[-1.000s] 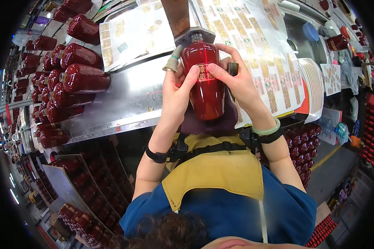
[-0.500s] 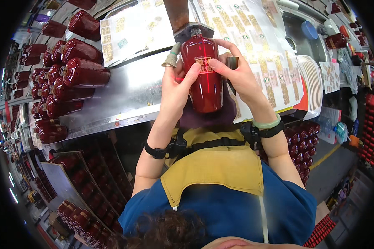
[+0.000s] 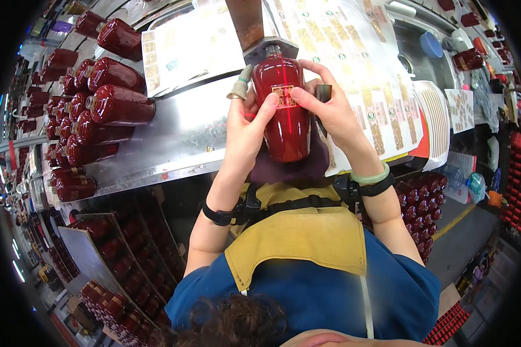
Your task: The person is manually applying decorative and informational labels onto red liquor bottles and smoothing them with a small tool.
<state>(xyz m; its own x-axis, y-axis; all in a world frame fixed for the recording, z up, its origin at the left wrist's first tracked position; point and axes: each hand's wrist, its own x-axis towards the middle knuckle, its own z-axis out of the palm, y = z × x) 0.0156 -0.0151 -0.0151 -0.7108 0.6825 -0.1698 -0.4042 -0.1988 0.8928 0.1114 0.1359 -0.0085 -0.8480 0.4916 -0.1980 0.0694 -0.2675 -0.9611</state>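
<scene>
Watching from my distant seat, I find the red bottle (image 3: 287, 133) between the left hand (image 3: 246, 124) and the right hand (image 3: 333, 110), its neck toward the metal plate (image 3: 253, 53) and its base toward the yellow apron (image 3: 301, 234). Both hands are clamped on its sides, thumbs (image 3: 304, 99) on the gold-framed label (image 3: 283, 96), probably to spread the pressure evenly (the fingertips behind are hidden, so I cannot tell how they close). Purple cloth (image 3: 320, 157) shows around the base, perhaps as padding. For moving, I judge the left side roomier: the metal worktop (image 3: 168, 133) stretches from the left hand to the lying bottles (image 3: 121, 104); its front edge runs near the left forearm. Beside the right hand, label sheets (image 3: 391, 130) crowd closer, and the plate limits travel past the neck.
</scene>
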